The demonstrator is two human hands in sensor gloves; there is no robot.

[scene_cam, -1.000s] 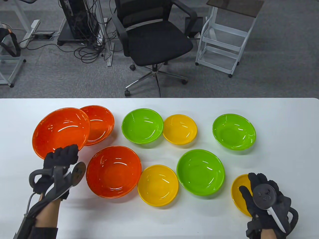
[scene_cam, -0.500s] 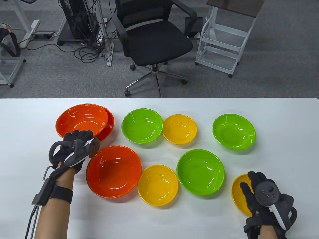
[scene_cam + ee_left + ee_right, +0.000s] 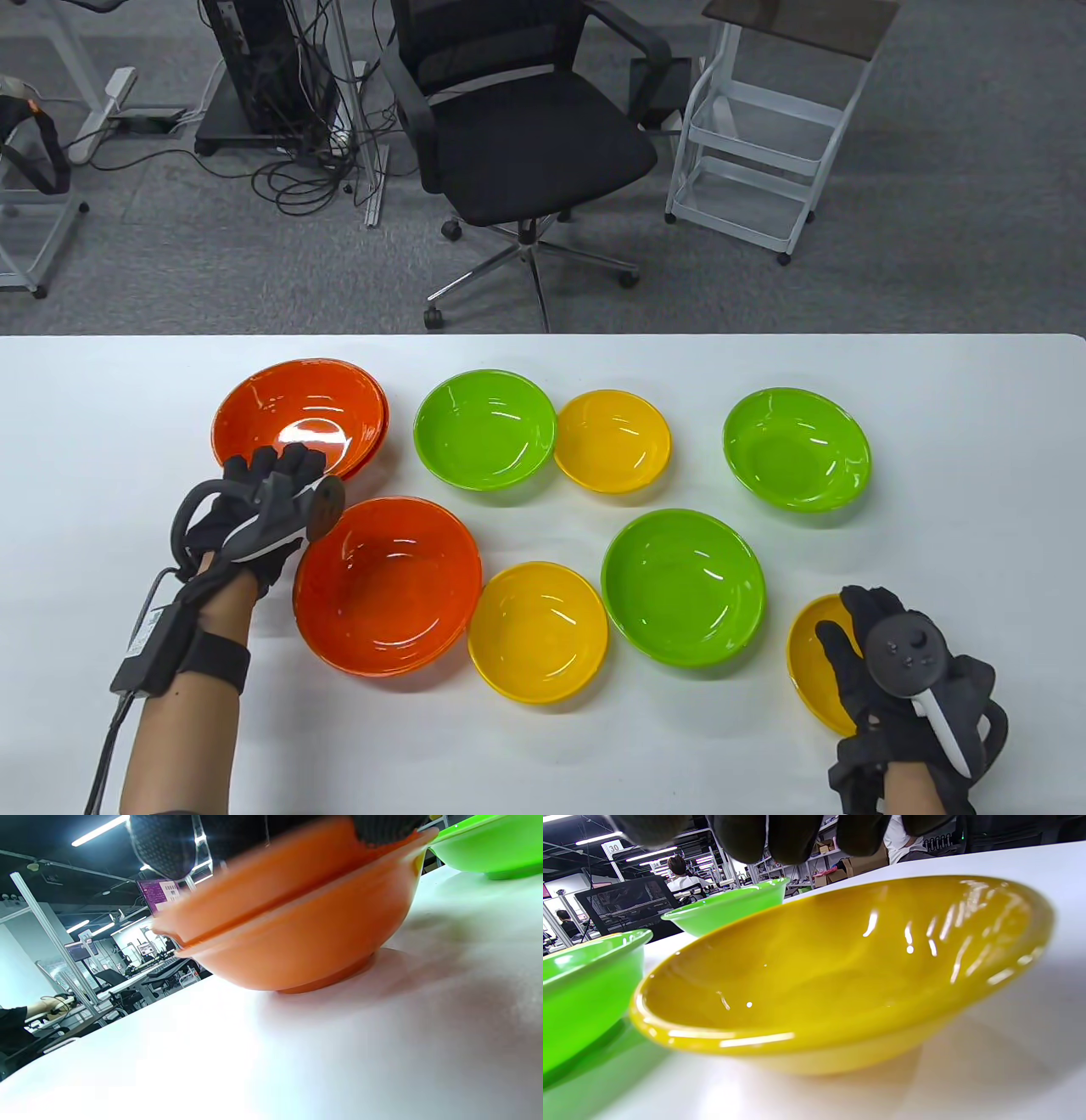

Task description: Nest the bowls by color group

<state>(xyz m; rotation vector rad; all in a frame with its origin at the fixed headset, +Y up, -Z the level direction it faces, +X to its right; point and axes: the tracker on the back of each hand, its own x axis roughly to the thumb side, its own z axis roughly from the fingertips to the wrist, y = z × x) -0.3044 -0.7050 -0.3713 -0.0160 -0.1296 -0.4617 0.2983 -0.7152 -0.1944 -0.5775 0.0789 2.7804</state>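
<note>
My left hand (image 3: pixel 284 465) grips the near rim of an orange bowl (image 3: pixel 297 407) that sits inside a second orange bowl (image 3: pixel 384 424) at the back left. In the left wrist view the upper bowl (image 3: pixel 263 887) lies slightly tilted in the lower one (image 3: pixel 305 942). A third orange bowl (image 3: pixel 386 586) stands just right of that hand. My right hand (image 3: pixel 848 624) hovers open over a yellow bowl (image 3: pixel 810 658) at the front right; its fingertips (image 3: pixel 793 836) hang above the bowl (image 3: pixel 840 976) without touching. Two more yellow bowls (image 3: pixel 611 440) (image 3: pixel 537 631) and three green bowls (image 3: pixel 484 429) (image 3: pixel 796 447) (image 3: pixel 683 586) stand singly.
The white table (image 3: pixel 976 543) ends at a far edge, with an office chair (image 3: pixel 526 127) and a white cart (image 3: pixel 764 144) on the floor behind it. The bowls stand close together in two rows across the middle.
My left hand carried the large orange bowl right and back, then lowered it into the back-left orange bowl. My right hand stayed over the front-right yellow bowl.
</note>
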